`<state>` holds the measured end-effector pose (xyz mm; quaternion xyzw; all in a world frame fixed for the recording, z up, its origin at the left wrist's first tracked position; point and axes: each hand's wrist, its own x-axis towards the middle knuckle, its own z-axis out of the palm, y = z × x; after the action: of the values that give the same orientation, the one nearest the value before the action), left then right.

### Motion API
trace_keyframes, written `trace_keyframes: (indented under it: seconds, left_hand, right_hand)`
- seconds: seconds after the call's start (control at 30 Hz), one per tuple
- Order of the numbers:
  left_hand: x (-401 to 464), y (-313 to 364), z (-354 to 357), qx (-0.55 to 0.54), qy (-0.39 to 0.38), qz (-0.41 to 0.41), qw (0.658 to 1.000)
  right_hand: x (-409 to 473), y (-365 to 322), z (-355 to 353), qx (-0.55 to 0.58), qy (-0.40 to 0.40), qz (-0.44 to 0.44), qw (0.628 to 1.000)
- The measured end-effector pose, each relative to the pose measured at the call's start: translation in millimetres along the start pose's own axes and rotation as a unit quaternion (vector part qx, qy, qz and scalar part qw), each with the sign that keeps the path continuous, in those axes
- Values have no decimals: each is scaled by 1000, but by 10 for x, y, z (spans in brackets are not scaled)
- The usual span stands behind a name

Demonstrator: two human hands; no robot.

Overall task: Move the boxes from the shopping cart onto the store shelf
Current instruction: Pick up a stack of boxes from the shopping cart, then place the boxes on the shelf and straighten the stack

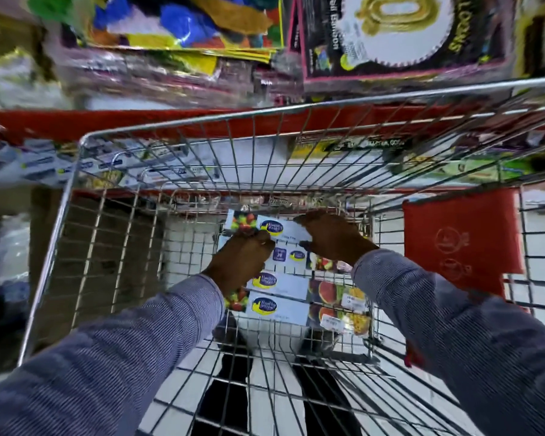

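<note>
Several long white boxes with fruit pictures and blue-yellow logos lie side by side on the bottom of a wire shopping cart [82, 143]. Both arms reach down into the cart. My left hand [241, 259] and my right hand [332, 237] are closed on the two ends of the farthest box [274, 229], which is tilted up a little above the others. Two more boxes [277, 305] lie flat nearer to me. A red-edged store shelf [170, 121] runs just beyond the cart's far rim.
The shelves beyond the cart are packed with balloon packs [400, 36] and coloured party goods [177, 29]. A red fold-down seat flap [460, 234] hangs on the cart's right side. A brown carton [44, 247] stands left of the cart.
</note>
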<state>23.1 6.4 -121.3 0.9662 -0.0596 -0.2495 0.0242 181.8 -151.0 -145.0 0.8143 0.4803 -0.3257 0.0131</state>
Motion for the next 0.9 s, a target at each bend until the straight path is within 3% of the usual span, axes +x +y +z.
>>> trace_keyframes:
  seconds: [0.3,0.5,0.73,0.9]
  left_hand:
    - [104,51,-11,34,-30,12,999]
    - [-190,95,-476,39,-7,-1,999]
    - [-1062,64,-1550,-5,78,-14,997]
    - [-1804,74,-2683,10,188,-15,982]
  right_hand:
    - [93,-23,-123,-45,-24,-29,998]
    - [-255,-273,-575,-44,47,-34,997]
    - [-1136,-711,-1779,-113,121,-55,985]
    - [-1894,-1174,-2963,-160,180,-64,968]
